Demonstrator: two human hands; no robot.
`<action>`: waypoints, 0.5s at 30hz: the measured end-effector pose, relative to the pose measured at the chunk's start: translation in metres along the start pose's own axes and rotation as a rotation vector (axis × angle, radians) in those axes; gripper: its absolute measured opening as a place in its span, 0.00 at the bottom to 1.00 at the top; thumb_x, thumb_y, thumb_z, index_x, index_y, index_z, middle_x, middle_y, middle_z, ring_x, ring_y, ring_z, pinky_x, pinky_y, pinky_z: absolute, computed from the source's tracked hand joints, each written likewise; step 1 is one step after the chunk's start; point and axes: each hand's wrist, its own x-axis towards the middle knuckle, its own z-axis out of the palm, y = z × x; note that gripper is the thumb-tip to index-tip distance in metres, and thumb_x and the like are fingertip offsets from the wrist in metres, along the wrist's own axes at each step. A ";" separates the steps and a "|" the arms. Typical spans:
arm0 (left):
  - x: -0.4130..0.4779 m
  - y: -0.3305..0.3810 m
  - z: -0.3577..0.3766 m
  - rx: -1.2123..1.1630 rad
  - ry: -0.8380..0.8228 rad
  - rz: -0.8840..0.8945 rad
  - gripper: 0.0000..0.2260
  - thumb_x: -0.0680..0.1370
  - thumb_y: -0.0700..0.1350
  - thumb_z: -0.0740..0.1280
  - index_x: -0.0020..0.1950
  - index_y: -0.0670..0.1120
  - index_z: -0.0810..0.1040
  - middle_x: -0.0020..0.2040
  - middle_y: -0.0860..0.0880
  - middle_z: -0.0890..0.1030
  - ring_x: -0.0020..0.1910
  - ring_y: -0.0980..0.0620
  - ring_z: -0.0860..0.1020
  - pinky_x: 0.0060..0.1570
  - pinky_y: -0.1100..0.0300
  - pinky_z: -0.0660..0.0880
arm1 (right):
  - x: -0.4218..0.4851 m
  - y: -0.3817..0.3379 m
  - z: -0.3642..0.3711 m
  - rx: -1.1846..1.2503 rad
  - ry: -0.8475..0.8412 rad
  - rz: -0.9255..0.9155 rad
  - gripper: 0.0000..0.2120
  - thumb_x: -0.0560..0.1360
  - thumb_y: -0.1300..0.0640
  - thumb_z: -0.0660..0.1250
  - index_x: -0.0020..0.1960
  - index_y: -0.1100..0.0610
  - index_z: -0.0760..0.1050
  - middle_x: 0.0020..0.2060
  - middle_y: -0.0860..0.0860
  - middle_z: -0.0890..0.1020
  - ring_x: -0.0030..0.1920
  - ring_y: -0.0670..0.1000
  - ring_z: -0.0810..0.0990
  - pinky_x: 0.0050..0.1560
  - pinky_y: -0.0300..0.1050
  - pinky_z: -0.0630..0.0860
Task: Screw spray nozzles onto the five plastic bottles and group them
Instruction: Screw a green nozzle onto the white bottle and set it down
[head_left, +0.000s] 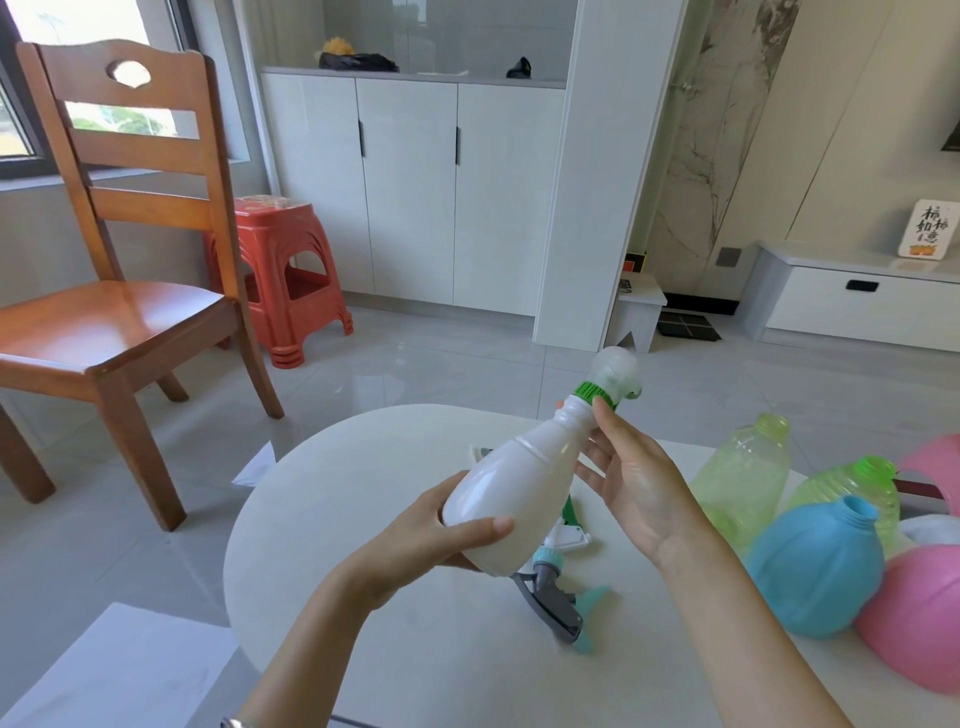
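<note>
We held the white plastic bottle with the smooth round body (511, 488) up in the air over the round white desk (363, 519). It was tilted, with its neck pointing up and away from us. Our left hand (415, 540) was wrapped around its fat bottom end, fingers (493, 525) clenched on it. Our right hand (639, 488) was up by the neck. Its fingers were spread loose, and only the tips touched the green ribbed ring (595, 393) of the white spray nozzle (618, 371) sitting on top of the bottle.

We think the step in hand was twisting this nozzle tight. To do it well, we would keep the left hand still and firm so the bottle could not spin. We would pinch the green ring, not the white top, and turn only the ring. If the ring sat crooked, it could jam, so we would keep it straight on the neck.

Four more bottles waited on the right side of the desk, all with no tops: two see-through green bottles (743, 478), a round blue bottle (815, 566) and a round pink bottle (914, 623). They lay close and touched each other. A grey and teal spray nozzle (558, 597) lay on the desk under our bottle, with more nozzle parts partly hidden behind it.
</note>
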 end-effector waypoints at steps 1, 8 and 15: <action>-0.001 0.001 -0.001 -0.004 -0.013 -0.007 0.24 0.64 0.59 0.73 0.59 0.62 0.75 0.48 0.59 0.84 0.49 0.57 0.82 0.44 0.63 0.79 | 0.000 0.000 0.002 0.029 -0.014 0.009 0.19 0.70 0.48 0.66 0.56 0.56 0.80 0.53 0.49 0.85 0.52 0.44 0.83 0.55 0.45 0.75; -0.008 0.002 -0.006 0.012 0.039 0.047 0.22 0.63 0.58 0.74 0.56 0.65 0.77 0.50 0.58 0.83 0.49 0.60 0.81 0.43 0.67 0.77 | 0.004 -0.001 0.019 0.228 -0.054 -0.003 0.18 0.69 0.50 0.66 0.55 0.58 0.78 0.51 0.49 0.85 0.49 0.44 0.83 0.48 0.38 0.80; -0.008 -0.001 -0.014 0.032 0.151 0.149 0.27 0.63 0.56 0.76 0.60 0.65 0.74 0.50 0.61 0.81 0.50 0.61 0.80 0.43 0.67 0.77 | 0.005 0.000 0.035 0.064 -0.103 -0.026 0.22 0.70 0.44 0.65 0.59 0.55 0.78 0.57 0.49 0.83 0.57 0.47 0.80 0.55 0.42 0.76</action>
